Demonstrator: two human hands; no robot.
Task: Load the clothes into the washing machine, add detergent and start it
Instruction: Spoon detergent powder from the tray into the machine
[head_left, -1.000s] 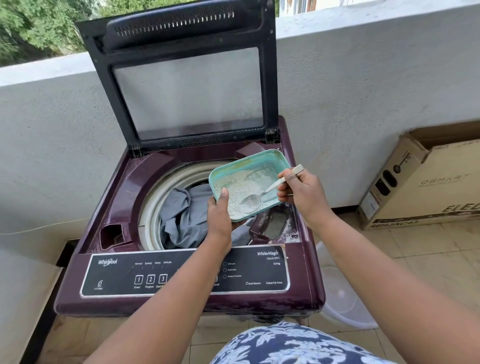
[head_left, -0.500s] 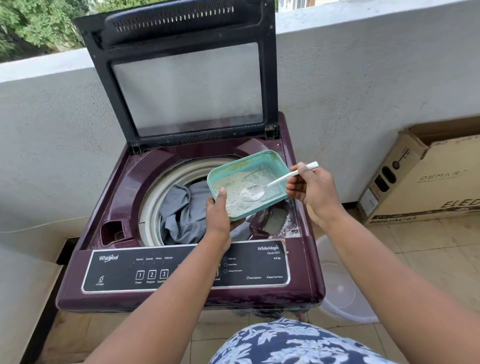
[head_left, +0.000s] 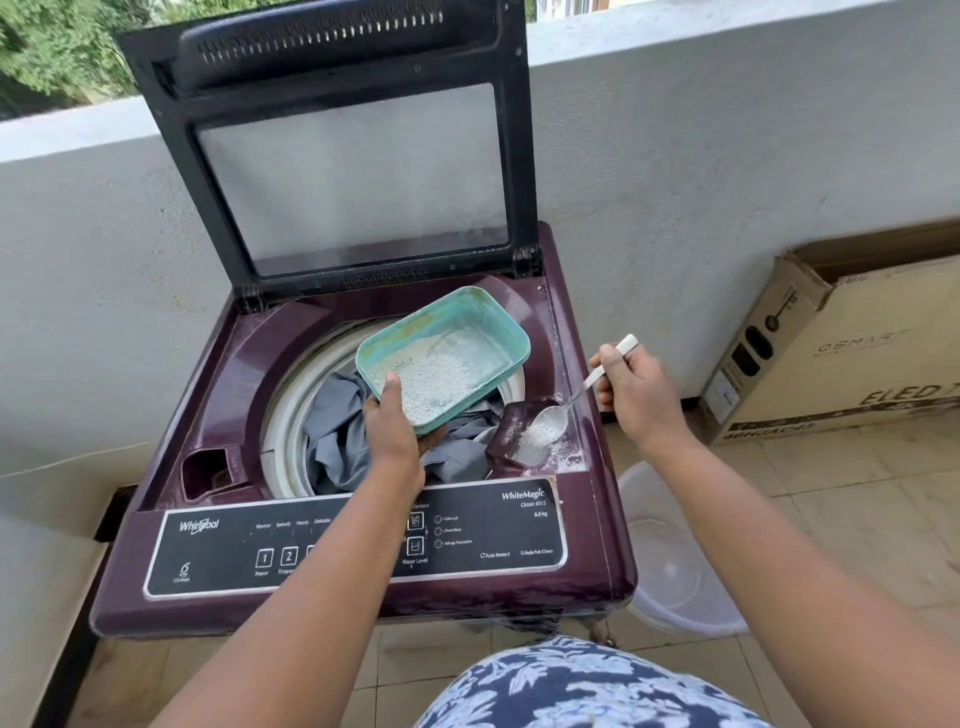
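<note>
A maroon top-load washing machine (head_left: 218, 374) stands with its black lid (head_left: 332, 171) raised. Grey clothes (head_left: 337, 431) lie in the drum. My left hand (head_left: 392, 431) grips the near edge of a teal container (head_left: 452, 322) holding white detergent powder, held tilted over the drum. My right hand (head_left: 636, 395) pinches the handle of a white spoon (head_left: 553, 418). The spoon's bowl sits over the open detergent compartment (head_left: 522, 434) at the drum's right, with white powder lying in and around it.
The control panel (head_left: 353, 545) runs along the machine's front. A cardboard box (head_left: 841, 353) leans against the wall at right. A clear plastic tub (head_left: 670, 566) sits on the tiled floor beside the machine. A low balcony wall is behind.
My right hand has carried the spoon out of the teal container, right and down to the detergent compartment. My left hand has kept holding the container, now tilted a little more.
</note>
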